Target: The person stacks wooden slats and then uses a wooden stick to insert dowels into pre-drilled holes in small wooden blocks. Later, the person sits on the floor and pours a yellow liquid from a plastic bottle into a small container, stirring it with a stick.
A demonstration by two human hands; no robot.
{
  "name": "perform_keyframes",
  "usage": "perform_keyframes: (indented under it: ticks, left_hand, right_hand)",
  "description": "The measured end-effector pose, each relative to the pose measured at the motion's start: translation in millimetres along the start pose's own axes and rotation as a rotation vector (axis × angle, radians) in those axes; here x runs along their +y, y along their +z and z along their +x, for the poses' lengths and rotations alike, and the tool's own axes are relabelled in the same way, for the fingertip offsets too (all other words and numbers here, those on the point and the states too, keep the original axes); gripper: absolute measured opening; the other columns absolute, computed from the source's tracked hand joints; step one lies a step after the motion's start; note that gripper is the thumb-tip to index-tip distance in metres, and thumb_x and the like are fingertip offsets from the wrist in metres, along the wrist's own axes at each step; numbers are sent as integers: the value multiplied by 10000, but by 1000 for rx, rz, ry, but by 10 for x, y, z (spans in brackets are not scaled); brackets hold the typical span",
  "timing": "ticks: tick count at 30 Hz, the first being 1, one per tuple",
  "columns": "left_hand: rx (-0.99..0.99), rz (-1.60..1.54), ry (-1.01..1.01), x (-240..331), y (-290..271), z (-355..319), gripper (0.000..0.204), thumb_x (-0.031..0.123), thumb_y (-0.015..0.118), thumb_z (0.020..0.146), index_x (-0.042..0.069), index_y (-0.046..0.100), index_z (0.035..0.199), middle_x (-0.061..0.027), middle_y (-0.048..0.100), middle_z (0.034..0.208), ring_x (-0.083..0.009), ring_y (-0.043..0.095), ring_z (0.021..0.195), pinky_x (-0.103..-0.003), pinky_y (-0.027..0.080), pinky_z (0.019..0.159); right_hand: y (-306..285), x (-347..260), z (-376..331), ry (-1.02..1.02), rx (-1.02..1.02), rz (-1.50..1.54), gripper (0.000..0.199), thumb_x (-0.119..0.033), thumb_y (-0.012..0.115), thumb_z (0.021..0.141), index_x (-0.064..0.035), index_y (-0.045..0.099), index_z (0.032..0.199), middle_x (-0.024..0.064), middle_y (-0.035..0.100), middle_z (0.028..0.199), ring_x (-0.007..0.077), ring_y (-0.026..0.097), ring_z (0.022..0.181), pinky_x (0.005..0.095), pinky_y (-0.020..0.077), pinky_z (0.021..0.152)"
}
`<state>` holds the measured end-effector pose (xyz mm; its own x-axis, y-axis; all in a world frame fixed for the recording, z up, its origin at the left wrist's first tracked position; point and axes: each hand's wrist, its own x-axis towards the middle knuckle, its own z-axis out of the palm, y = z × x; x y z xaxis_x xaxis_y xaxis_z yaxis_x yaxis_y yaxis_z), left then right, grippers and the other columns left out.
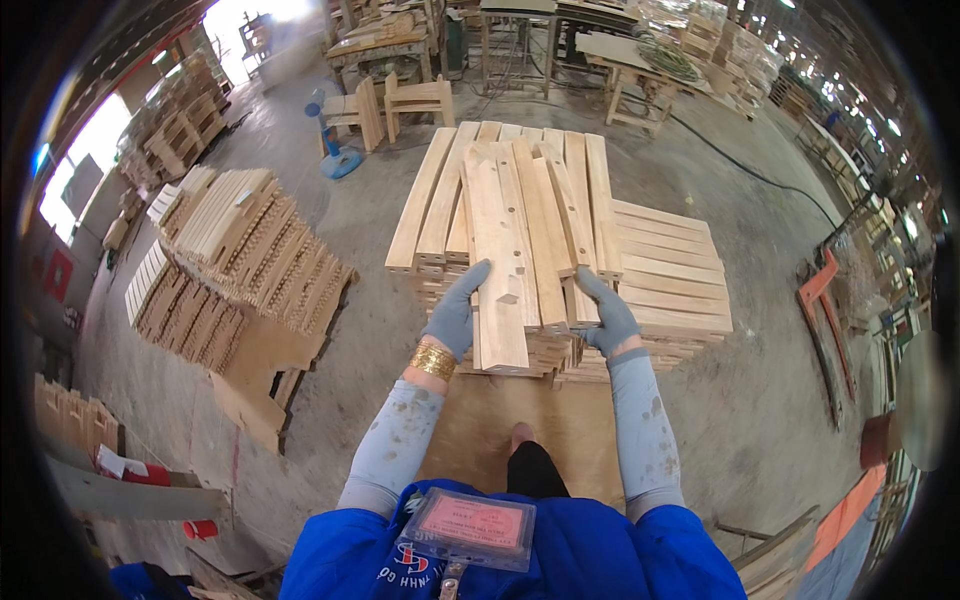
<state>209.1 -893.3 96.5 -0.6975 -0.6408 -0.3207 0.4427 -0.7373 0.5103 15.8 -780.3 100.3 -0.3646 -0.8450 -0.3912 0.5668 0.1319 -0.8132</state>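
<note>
Several pale wooden bars (497, 300) lie side by side, lengthwise, on top of a stack of similar bars (425, 205) in front of me. The nearest of them is the leftmost and juts out toward me; dark holes show along some faces. My left hand (457, 312), in a grey glove, presses on the left side of this bunch, thumb toward the top. On the opposite side my right hand (606, 312), gloved too, is closed around the near ends at the right. Both palms are hidden, and so are most fingers under the wood.
Bars laid crosswise (675, 270) adjoin the stack on the right. Stacked wooden parts (240, 250) stand on the left, beside a brown board (265, 375). An orange pallet jack handle (820, 280) is at the right; a blue fan (340, 160), wooden frames (418, 100) and worktables lie beyond.
</note>
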Motion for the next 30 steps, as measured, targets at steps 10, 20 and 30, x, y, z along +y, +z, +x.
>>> perform_keyframes:
  ticks: [10,20,30]
  left_hand:
    - [70,344,136,-313,-566,-722,409,338,529,890,37,532,1167,-109,615,1041,-219,613,882,-324,522,769]
    - [-386,1002,327,-1024,-1068,-1687,432,341,334,972,-9,501,1162,-133,571,1091,-193,567,951,-342,502,795]
    - [-695,711,-32,-1680,-175,-2136,325,220,408,939,-49,514,1089,-164,528,1160,-223,542,1016,-345,458,857]
  right_hand:
    - [2,595,-839,-122,-246,61,424,-101,686,729,-12,551,1121,69,598,1015,154,585,899,280,506,750]
    - [-116,1210,-2460,-507,27,-214,686,-130,725,573,48,450,1176,133,597,982,180,577,879,282,490,745]
    - [-400,1423,-4090,-710,356,-113,750,-140,754,637,39,386,1267,110,527,1159,165,494,1064,268,408,919]
